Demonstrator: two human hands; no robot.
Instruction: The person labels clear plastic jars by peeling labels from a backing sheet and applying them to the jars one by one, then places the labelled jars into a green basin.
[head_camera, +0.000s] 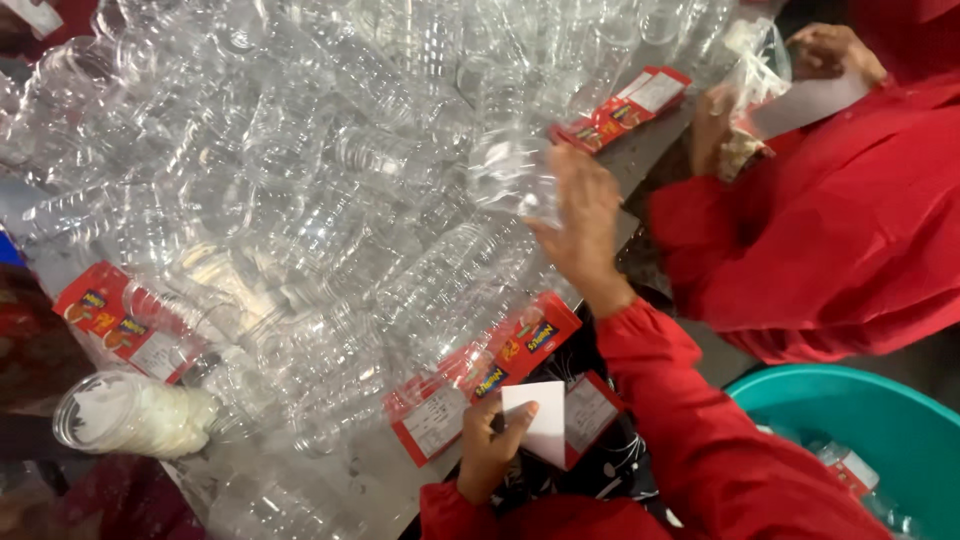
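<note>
Left hand at lower centre pinches a white label between its fingers, held ready, while the right hand, fingers spread, reaches mid-frame for a clear bottle on the crowded bench.

The right hand reaches into a heap of clear plastic bottles, touching one. The left hand pinches a white paper slip above red labels. A teal tub sits beside.
</note>
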